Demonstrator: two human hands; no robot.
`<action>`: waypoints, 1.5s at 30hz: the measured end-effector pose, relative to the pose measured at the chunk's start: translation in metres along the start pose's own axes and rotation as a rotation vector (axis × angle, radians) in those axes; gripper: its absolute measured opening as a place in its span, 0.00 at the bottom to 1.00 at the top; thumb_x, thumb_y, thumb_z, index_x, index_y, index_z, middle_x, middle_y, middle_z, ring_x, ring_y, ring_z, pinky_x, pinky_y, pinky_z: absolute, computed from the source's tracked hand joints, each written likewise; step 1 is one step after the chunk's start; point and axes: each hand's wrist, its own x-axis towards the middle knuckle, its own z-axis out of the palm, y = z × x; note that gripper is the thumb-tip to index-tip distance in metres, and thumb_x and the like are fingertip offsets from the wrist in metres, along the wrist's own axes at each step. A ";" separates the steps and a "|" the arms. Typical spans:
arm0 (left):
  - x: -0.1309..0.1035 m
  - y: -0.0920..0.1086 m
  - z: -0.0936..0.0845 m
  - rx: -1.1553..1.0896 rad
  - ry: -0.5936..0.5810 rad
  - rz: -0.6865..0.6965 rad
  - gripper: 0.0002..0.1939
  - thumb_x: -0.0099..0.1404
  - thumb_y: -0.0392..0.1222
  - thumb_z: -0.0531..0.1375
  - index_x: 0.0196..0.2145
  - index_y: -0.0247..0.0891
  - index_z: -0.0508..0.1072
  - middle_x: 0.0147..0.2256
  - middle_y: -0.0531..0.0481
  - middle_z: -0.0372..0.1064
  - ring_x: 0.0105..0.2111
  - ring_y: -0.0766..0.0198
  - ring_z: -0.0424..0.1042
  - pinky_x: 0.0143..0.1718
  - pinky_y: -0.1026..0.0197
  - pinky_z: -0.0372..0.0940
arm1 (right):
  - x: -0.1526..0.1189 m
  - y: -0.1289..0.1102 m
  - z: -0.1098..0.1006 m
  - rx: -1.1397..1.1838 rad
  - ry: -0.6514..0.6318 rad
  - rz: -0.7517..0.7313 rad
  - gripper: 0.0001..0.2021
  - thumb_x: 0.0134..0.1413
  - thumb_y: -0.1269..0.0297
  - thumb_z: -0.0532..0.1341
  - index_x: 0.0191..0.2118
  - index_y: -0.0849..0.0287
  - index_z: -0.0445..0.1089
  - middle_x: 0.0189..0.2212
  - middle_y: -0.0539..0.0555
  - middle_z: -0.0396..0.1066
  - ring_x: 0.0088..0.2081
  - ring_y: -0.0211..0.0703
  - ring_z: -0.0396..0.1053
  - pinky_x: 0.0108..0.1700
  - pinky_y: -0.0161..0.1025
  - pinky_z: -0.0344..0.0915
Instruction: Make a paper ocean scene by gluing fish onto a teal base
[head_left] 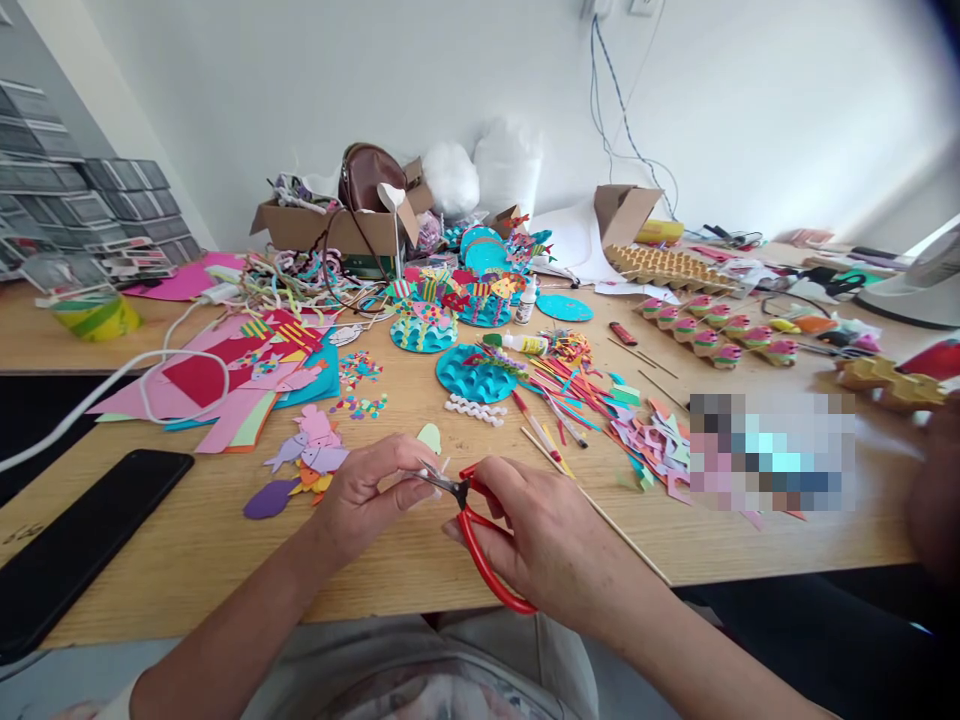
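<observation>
My right hand (551, 535) grips the red-handled scissors (487, 570), with their metal blades pointing left toward my left hand. My left hand (367, 490) pinches a small whitish piece (444, 467) at the blades; most of it is hidden by the fingers and its kind is unclear. Just beyond the fingers lies a pale green paper oval (430, 437). Left of my left hand are lilac fish-shaped paper cutouts (315, 445) and a purple paper oval (270, 499). Wavy white strips (475, 409) lie past the scissors, beside a blue wavy disc (461, 372).
A black phone (90, 540) lies at the left edge. Coloured sheets (202, 385) are stacked behind it. Paper scraps (656, 445) spread to the right, near a wooden stick (622, 540). Egg-carton pieces (705, 335) and a cardboard box (300, 228) stand farther back. Someone's dark arm shows at right.
</observation>
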 end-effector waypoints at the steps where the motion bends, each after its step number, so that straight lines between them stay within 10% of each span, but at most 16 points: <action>1: 0.000 -0.001 0.000 0.003 0.005 0.022 0.03 0.62 0.35 0.59 0.33 0.38 0.73 0.31 0.49 0.69 0.34 0.63 0.69 0.37 0.62 0.64 | 0.000 0.000 0.000 0.000 0.008 -0.005 0.09 0.56 0.60 0.56 0.35 0.61 0.64 0.26 0.52 0.68 0.27 0.39 0.65 0.27 0.34 0.53; 45: 0.001 0.002 0.003 0.332 0.120 0.200 0.03 0.60 0.36 0.61 0.31 0.40 0.76 0.27 0.51 0.72 0.30 0.66 0.68 0.33 0.64 0.65 | 0.000 -0.009 0.004 -0.232 -0.098 0.011 0.05 0.57 0.65 0.56 0.34 0.61 0.66 0.27 0.54 0.71 0.25 0.40 0.68 0.24 0.35 0.45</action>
